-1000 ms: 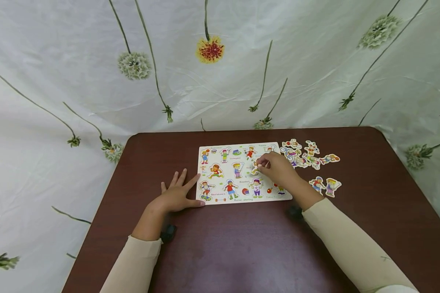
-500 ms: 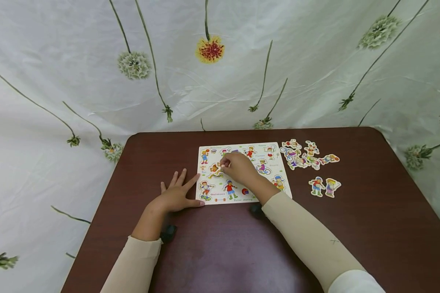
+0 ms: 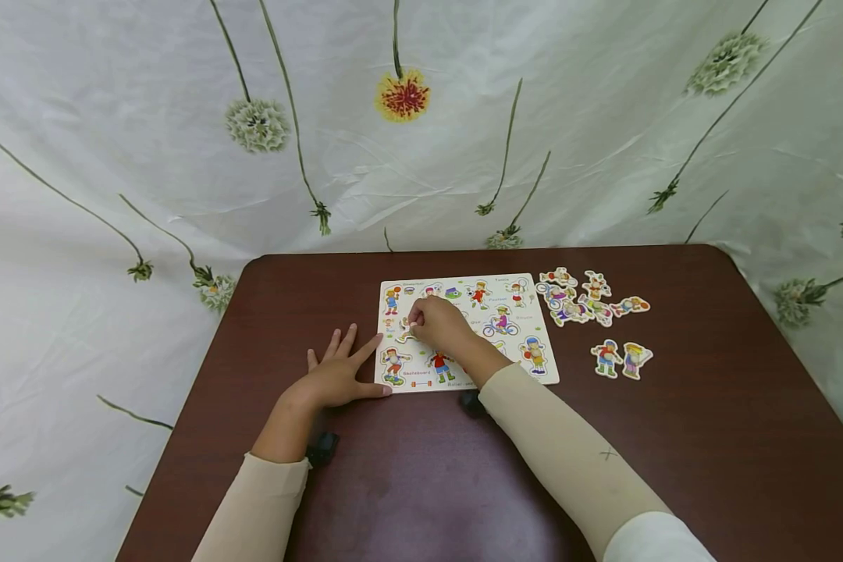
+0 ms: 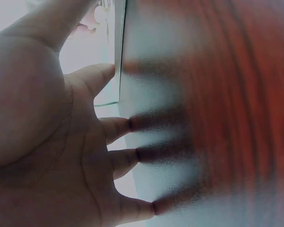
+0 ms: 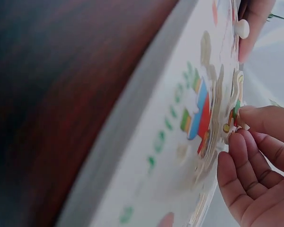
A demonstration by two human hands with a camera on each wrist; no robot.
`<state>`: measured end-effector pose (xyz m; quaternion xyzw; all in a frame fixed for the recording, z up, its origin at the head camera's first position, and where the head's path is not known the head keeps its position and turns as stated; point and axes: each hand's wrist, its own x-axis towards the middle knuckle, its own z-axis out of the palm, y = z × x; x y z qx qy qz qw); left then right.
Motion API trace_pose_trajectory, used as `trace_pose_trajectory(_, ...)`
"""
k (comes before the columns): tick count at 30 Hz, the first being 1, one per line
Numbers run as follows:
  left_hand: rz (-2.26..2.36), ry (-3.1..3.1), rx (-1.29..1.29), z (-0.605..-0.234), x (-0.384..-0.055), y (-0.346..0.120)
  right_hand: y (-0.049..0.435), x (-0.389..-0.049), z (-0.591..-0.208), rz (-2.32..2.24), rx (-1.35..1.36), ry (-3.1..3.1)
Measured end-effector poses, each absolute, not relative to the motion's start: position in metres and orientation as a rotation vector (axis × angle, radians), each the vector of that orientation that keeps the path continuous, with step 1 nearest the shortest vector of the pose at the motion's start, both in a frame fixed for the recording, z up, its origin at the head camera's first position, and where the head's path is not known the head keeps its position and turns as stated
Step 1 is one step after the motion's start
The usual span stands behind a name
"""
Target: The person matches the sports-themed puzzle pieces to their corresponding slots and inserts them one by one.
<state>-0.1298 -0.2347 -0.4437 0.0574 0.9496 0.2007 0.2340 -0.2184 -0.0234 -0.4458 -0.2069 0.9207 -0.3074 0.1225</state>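
Note:
A white peg puzzle board (image 3: 537,303) with printed children at sports lies on the table. My right hand (image 3: 442,326) is over the board's left half, pinching a small figure-shaped puzzle piece (image 5: 233,109) between thumb and fingertips. In the right wrist view the piece is tilted close over the board's surface. My left hand (image 3: 333,378) rests on the table with fingers spread, thumb and index fingertip at the board's left edge. The left wrist view shows its palm (image 4: 52,127) and fingertips touching the tabletop. The right hand and forearm hide the board's middle.
Several loose puzzle pieces (image 3: 597,285) lie in an overlapping cluster right of the board. Two more, a child in red (image 3: 607,359) and a batter (image 3: 635,360), lie side by side nearer me. A flowered cloth (image 3: 464,156) hangs behind the brown table (image 3: 407,468).
My right hand has moved left across the board with the piece, from its right half to its left part, uncovering the bicycle figure. The left hand has stayed in place.

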Motion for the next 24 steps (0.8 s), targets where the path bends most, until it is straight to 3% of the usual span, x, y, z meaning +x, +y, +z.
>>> trace_pose_trajectory(10, 0.547, 2.606, 0.161, -0.4425, -0.1302, -0.2339, -0.0289, -0.2205, -0.4524, -0.768, -0.637, 2.73)
trace_pose_trajectory(24, 0.533, 2.604, 0.166, -0.4436, -0.13, -0.2347, -0.0244, -0.2158, -0.4511, -0.964, -0.543, 2.638)
